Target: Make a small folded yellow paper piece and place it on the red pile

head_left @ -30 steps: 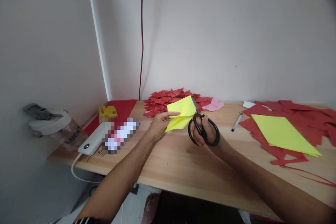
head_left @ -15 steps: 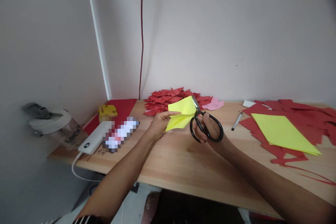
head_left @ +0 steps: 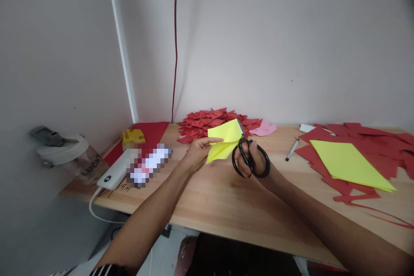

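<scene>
My left hand (head_left: 198, 153) pinches a folded piece of yellow paper (head_left: 226, 133) by its left side, holding it above the table. A fold opens toward me, so the sheet shows an upper and a lower flap. My right hand (head_left: 252, 159) is closed around the black-handled scissors (head_left: 266, 166), with fingers through the loops. The scissors' blades reach up to the paper's right edge and are partly hidden behind it. Behind the paper lies a heap of cut red paper pieces (head_left: 197, 123).
On the wooden table (head_left: 207, 207), a yellow sheet stack (head_left: 352, 164) rests on red paper scraps (head_left: 339, 133) at right. A marker (head_left: 292, 149) and pink paper (head_left: 264, 128) lie nearby. At left are a white power bank (head_left: 114, 174), a blurred-out phone (head_left: 150, 166) and a clear cup (head_left: 87, 164).
The scissors' loops have drawn closer together, and my right hand has shifted slightly left. My left hand and the yellow paper have barely moved.
</scene>
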Tool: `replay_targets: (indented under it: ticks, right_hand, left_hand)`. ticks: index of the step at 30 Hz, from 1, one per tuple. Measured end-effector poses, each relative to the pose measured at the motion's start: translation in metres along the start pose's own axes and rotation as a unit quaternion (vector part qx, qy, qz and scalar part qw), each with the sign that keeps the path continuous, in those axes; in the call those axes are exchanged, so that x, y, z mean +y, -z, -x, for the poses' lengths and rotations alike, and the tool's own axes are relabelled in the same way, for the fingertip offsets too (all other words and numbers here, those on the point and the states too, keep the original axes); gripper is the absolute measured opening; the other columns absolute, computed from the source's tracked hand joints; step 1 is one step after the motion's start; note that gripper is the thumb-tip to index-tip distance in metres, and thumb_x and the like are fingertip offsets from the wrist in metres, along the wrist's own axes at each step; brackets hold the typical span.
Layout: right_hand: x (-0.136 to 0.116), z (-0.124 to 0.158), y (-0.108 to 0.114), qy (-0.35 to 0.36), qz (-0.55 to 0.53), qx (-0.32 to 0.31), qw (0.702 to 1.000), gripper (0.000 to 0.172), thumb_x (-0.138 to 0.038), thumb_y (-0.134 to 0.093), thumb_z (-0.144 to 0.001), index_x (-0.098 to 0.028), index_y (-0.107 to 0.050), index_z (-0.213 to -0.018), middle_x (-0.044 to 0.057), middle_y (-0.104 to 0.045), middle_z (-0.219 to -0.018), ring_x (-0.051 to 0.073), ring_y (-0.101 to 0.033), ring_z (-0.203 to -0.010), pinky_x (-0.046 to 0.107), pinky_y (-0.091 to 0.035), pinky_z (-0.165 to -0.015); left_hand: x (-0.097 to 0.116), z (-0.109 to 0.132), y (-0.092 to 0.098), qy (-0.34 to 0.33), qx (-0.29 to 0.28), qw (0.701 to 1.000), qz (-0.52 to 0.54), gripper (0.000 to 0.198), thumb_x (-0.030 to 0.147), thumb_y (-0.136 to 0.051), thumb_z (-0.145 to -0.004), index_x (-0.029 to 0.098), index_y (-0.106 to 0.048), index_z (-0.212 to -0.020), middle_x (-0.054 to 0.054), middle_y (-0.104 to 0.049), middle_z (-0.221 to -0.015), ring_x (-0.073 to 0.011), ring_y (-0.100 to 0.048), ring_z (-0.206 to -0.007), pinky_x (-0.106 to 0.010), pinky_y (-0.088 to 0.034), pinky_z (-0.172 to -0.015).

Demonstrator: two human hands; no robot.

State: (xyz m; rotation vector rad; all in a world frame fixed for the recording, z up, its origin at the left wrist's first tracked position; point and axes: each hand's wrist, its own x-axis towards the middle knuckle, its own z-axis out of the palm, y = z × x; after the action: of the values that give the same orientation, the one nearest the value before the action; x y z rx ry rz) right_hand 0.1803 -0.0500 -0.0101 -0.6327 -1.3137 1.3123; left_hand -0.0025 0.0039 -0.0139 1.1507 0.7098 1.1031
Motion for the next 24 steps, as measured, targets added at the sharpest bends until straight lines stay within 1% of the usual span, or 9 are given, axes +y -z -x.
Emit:
replay_targets:
  ticks: [3, 7, 9, 12, 14, 16, 20, 24]
  right_hand:
    - [-0.004, 0.000, -0.001, -0.003, 0.000, -0.013, 1.000, 0.063, -0.079, -0.035, -0.082, -0.020, -0.055, -0.072, -0.006, -0.038, -0.034, 0.010, -0.034, -0.028, 0.025, -0.029, -0.033]
    - [-0.008, 0.001, -0.001, 0.005, 0.003, -0.021, 1.000, 0.063, -0.078, -0.031, -0.084, -0.020, -0.054, -0.073, -0.002, -0.048, -0.039, 0.013, -0.044, -0.036, 0.027, -0.037, -0.042]
    - [-0.009, 0.001, 0.001, 0.001, 0.009, -0.021, 1.000, 0.064, -0.078, -0.029, -0.085, -0.020, -0.053, -0.072, -0.001, -0.051, -0.041, 0.014, -0.047, -0.038, 0.028, -0.039, -0.044]
    - [-0.010, 0.001, 0.003, -0.010, 0.019, -0.018, 1.000, 0.065, -0.079, -0.029, -0.084, -0.020, -0.054, -0.072, -0.001, -0.049, -0.039, 0.014, -0.047, -0.037, 0.028, -0.037, -0.043]
    - [-0.012, 0.001, 0.004, -0.017, 0.025, -0.010, 0.999, 0.066, -0.078, -0.030, -0.084, -0.019, -0.056, -0.072, -0.001, -0.049, -0.039, 0.013, -0.047, -0.037, 0.027, -0.037, -0.043]
    - [-0.014, 0.001, 0.004, -0.023, 0.027, 0.001, 0.999, 0.066, -0.077, -0.033, -0.085, -0.018, -0.057, -0.070, -0.002, -0.047, -0.037, 0.012, -0.044, -0.034, 0.026, -0.035, -0.041]
    - [-0.016, 0.002, 0.003, -0.022, 0.040, 0.030, 0.998, 0.064, -0.075, -0.038, -0.084, -0.017, -0.058, -0.067, -0.004, -0.042, -0.032, 0.009, -0.036, -0.027, 0.024, -0.030, -0.036]
    - [-0.019, 0.003, 0.000, -0.021, 0.041, 0.033, 0.998, 0.062, -0.074, -0.039, -0.085, -0.018, -0.058, -0.066, -0.005, -0.040, -0.032, 0.009, -0.034, -0.027, 0.025, -0.030, -0.036]
  left_hand:
    - [0.001, 0.000, -0.001, -0.001, 0.000, 1.000, -0.002, 0.045, 0.026, -0.087, -0.053, 0.014, -0.077, -0.095, -0.010, -0.075, -0.086, -0.0181, -0.070, -0.068, -0.026, -0.053, -0.066]
    - [0.000, 0.000, -0.002, 0.007, 0.012, 1.000, -0.007, 0.042, 0.029, -0.087, -0.054, 0.013, -0.077, -0.092, -0.009, -0.075, -0.083, -0.0162, -0.068, -0.063, -0.024, -0.052, -0.062]
    - [-0.001, 0.000, -0.002, 0.010, 0.018, 1.000, -0.008, 0.040, 0.032, -0.086, -0.057, 0.013, -0.077, -0.091, -0.009, -0.075, -0.082, -0.0154, -0.067, -0.060, -0.023, -0.050, -0.058]
    - [-0.002, 0.000, -0.002, 0.011, 0.013, 1.000, -0.011, 0.041, 0.031, -0.086, -0.056, 0.013, -0.077, -0.091, -0.009, -0.075, -0.081, -0.0160, -0.067, -0.061, -0.024, -0.051, -0.060]
    - [-0.002, 0.000, -0.001, 0.011, 0.004, 1.000, -0.011, 0.043, 0.029, -0.087, -0.054, 0.013, -0.077, -0.092, -0.009, -0.075, -0.081, -0.0167, -0.068, -0.062, -0.026, -0.052, -0.063]
    - [-0.002, 0.000, 0.000, 0.008, -0.009, 1.000, -0.007, 0.045, 0.026, -0.088, -0.053, 0.013, -0.076, -0.095, -0.009, -0.075, -0.082, -0.0173, -0.069, -0.064, -0.027, -0.053, -0.067]
    - [-0.004, -0.001, 0.003, 0.002, -0.026, 1.000, 0.001, 0.044, 0.024, -0.085, -0.059, 0.015, -0.075, -0.101, -0.009, -0.075, -0.089, -0.0181, -0.070, -0.071, -0.029, -0.053, -0.074]
    - [-0.004, -0.001, 0.004, -0.001, -0.032, 0.999, -0.008, 0.041, 0.025, -0.083, -0.063, 0.015, -0.075, -0.103, -0.010, -0.075, -0.090, -0.0171, -0.069, -0.072, -0.029, -0.052, -0.074]
